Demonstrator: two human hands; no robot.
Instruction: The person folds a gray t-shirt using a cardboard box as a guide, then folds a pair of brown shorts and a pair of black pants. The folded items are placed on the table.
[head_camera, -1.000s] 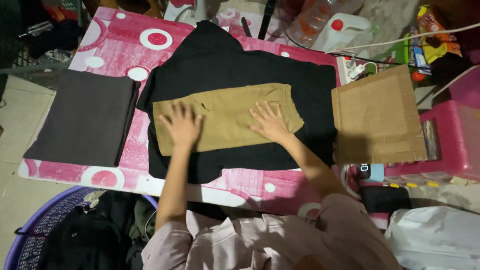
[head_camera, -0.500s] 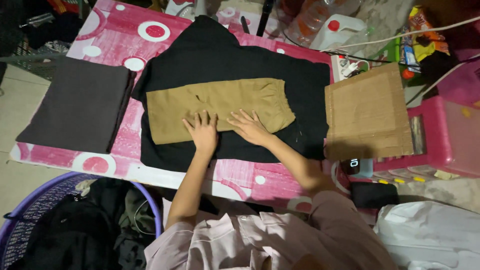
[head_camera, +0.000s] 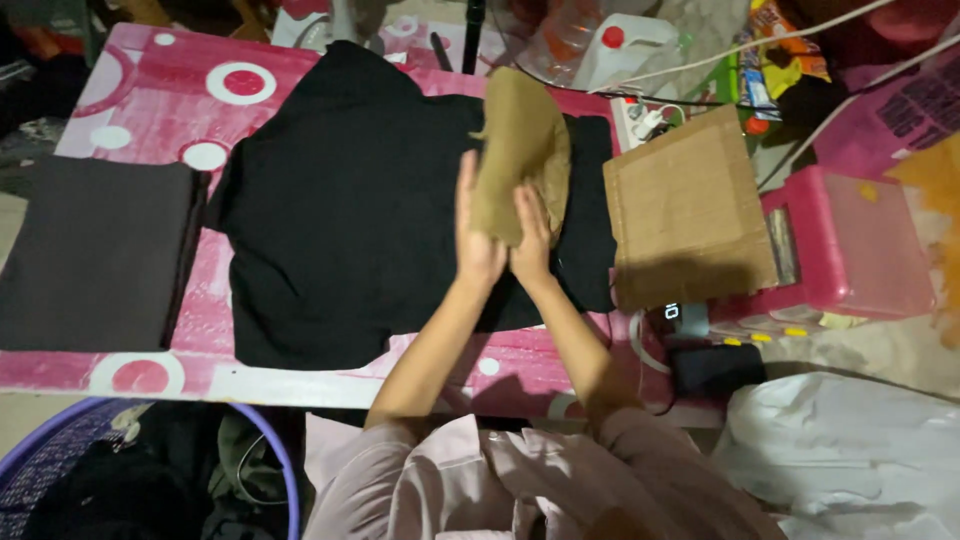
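A tan folded garment (head_camera: 522, 150) is lifted off the black garment (head_camera: 350, 210) that lies spread on the pink table (head_camera: 150, 100) with white circles. My left hand (head_camera: 476, 235) and my right hand (head_camera: 530, 235) are side by side and both grip the tan garment's near edge, holding it folded over toward the right. The tan cloth hangs above the black garment's right part.
A dark folded cloth (head_camera: 95, 250) lies at the table's left end. A brown cardboard sheet (head_camera: 685, 205) sits to the right, beside a pink plastic box (head_camera: 860, 245). A purple basket (head_camera: 130, 470) with dark clothes stands at the lower left. A white bag (head_camera: 850, 450) is at the lower right.
The tan garment lay flat on the black one with my hands pressing on it; now both hands have come together and lifted it, folding it toward the right.
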